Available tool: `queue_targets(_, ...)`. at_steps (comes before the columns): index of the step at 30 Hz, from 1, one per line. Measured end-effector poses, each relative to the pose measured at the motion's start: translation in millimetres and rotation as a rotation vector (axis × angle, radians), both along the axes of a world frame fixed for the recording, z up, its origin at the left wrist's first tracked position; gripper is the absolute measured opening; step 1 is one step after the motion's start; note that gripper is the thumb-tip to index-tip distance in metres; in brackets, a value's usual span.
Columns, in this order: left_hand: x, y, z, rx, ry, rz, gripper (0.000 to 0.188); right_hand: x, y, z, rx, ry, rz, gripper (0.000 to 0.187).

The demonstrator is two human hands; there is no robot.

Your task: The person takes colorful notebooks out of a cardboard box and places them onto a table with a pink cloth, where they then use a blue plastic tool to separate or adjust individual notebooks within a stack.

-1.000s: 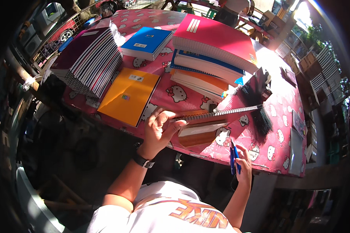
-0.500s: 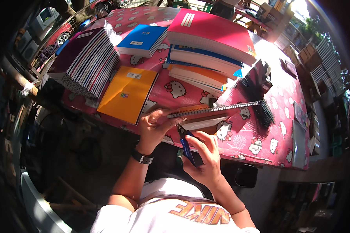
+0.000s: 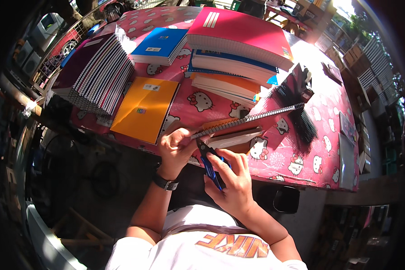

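Note:
My left hand (image 3: 174, 146) is closed on the near left end of a spiral notebook (image 3: 252, 118), held edge-on with its wire coil facing up toward me. My right hand (image 3: 233, 180) is wrapped round blue-handled cutting pliers (image 3: 213, 168). The dark jaws of the pliers are at the coil's left end, next to my left thumb; whether they touch the wire I cannot tell. Behind and below the held notebook, an orange-brown notebook (image 3: 238, 140) lies near the table's front edge, partly hidden.
A pink patterned cloth covers the table (image 3: 202, 100). On it are a tall stack of spiral notebooks (image 3: 101, 74), a yellow notebook (image 3: 144, 108), blue notebooks (image 3: 159, 45), and a large stack topped by a red notebook (image 3: 240, 36). Loose black coils (image 3: 301, 126) lie at the right.
The pliers have moved slightly left, closer to my left thumb, and their handles look squeezed nearer together. The notebook's right end has tilted upward.

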State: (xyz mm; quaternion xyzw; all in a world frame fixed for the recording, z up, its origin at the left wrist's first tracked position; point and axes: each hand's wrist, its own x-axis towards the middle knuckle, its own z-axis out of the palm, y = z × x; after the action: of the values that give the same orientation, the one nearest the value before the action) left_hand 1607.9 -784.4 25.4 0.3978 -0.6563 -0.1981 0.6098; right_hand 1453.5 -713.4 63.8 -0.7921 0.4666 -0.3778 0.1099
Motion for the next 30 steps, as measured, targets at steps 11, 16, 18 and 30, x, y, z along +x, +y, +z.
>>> queue_targets(11, -5, -3, -9, 0.046, 0.157, -0.068, 0.014, -23, -14, -19, 1.124, -1.389, 0.463, 0.041)
queue_targets(16, -8, -6, -26, 0.125, 0.21, -0.114, 0.017, -50, 1, -36, 0.378, -0.815, 0.119, 0.045)
queue_targets(18, -14, 2, -39, 0.31, 0.333, -0.299, 0.021, -84, 9, -43, 0.331, -0.943, -0.161, 0.04)
queue_targets(30, 134, -13, 74, -0.207, 0.578, 0.445, 0.016, -191, 1, -159, 0.011, 0.086, -0.934, 0.045)
